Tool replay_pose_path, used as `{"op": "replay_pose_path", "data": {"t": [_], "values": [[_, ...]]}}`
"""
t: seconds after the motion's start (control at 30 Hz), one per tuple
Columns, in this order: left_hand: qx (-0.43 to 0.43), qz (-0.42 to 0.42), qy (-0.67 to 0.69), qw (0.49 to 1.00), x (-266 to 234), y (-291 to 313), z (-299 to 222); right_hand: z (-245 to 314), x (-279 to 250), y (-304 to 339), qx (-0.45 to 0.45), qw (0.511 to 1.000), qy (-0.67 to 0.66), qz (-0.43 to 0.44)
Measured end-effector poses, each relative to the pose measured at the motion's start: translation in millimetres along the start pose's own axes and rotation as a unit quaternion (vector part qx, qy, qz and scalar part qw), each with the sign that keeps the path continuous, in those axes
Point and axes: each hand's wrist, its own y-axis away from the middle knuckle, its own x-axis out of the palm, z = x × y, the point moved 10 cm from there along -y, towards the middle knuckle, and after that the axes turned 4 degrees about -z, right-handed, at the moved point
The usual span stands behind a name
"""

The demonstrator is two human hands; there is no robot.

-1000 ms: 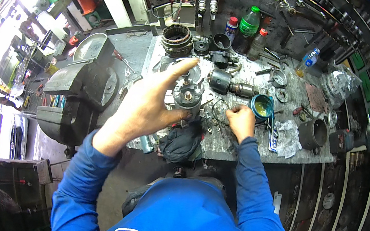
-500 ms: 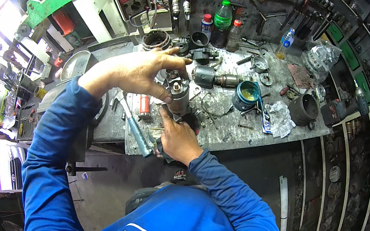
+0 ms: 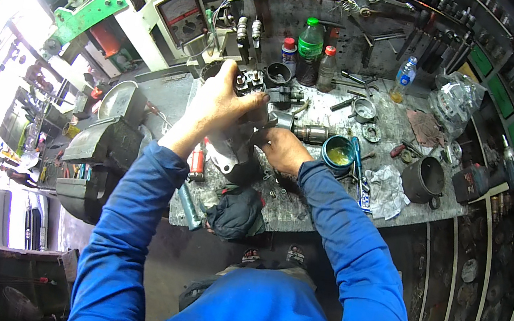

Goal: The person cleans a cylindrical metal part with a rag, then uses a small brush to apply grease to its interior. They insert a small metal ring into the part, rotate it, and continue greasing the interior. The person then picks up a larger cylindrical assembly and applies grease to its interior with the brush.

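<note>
A grey metal motor housing (image 3: 232, 162) is tilted over the near left part of the bench, its lighter face toward me. My left hand (image 3: 222, 102) is closed over its upper end, thumb and fingers bent round it. At its right side my right hand (image 3: 284, 151) is closed on it, fingertips hidden behind the metal. Just below lies a bunched dark cloth (image 3: 236, 212) at the bench's front edge. A red cylinder (image 3: 197, 162) and a hammer with a teal handle (image 3: 188, 206) lie to the left. Right of my hands is an armature (image 3: 312, 134).
A blue tin of yellowish grease (image 3: 339, 152) stands right of my right hand, beside a crumpled white cloth (image 3: 387, 189) and a dark cylindrical shell (image 3: 423, 179). Bottles (image 3: 309, 51) line the back. A large bench vise (image 3: 95, 165) stands at the left.
My left hand has gone from spread fingers to a grip on the housing. My right hand has moved up to its side. The housing has tipped, and the dark cloth is uncovered.
</note>
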Motion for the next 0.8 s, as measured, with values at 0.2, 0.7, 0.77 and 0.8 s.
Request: {"op": "replay_pose_path", "data": {"t": [0.2, 0.7, 0.77, 0.8], "values": [[-0.097, -0.052, 0.041, 0.993, 6.8, 13.8, 16.8, -53.1, 29.2, 38.1, 0.232, 0.885, -0.404, -0.022], [-0.141, 0.054, 0.11, 0.983, 10.2, 3.5, 9.7, -53.2, 86.4, 22.1, 0.222, 0.523, -0.818, -0.087], [-0.134, 0.049, 0.075, 0.987, 8.8, 2.8, 10.8, -46.1, 89.6, 18.2, 0.247, 0.506, -0.822, -0.081], [-0.134, 0.054, 0.091, 0.985, 10.6, 2.8, 11.8, -45.9, 91.5, 19.2, 0.279, 0.494, -0.818, -0.092]]}}
